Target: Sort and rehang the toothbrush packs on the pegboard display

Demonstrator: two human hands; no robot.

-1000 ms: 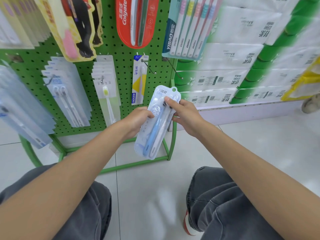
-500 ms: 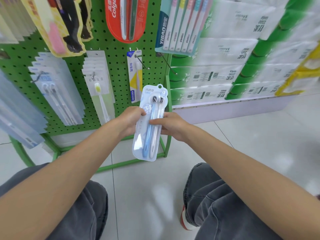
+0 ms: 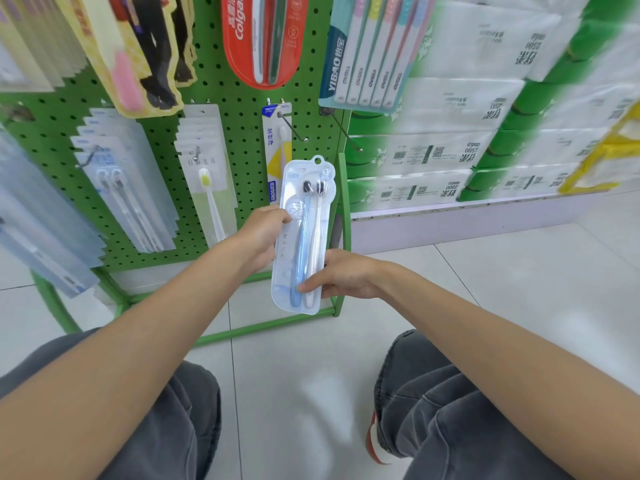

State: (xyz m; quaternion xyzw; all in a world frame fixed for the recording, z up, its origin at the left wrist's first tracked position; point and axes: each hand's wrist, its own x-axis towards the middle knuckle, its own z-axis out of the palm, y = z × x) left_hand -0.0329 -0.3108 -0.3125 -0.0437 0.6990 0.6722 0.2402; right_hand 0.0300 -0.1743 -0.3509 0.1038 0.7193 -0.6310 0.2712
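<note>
The left grip [image 3: 259, 237] and right grip [image 3: 346, 276] both clasp one two-toothbrush pack [image 3: 309, 202].

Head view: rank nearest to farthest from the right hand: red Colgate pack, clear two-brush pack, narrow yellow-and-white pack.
1. clear two-brush blister pack: pinched at its lower end by the right hand.
2. narrow yellow-and-white pack: hanging on the board, just above.
3. red oval Colgate pack: top of the board.

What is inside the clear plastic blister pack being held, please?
A blue toothbrush and a white toothbrush, dark heads up. The right hand covers part of their lower handles; the left hand hides the pack's left edge.
</note>
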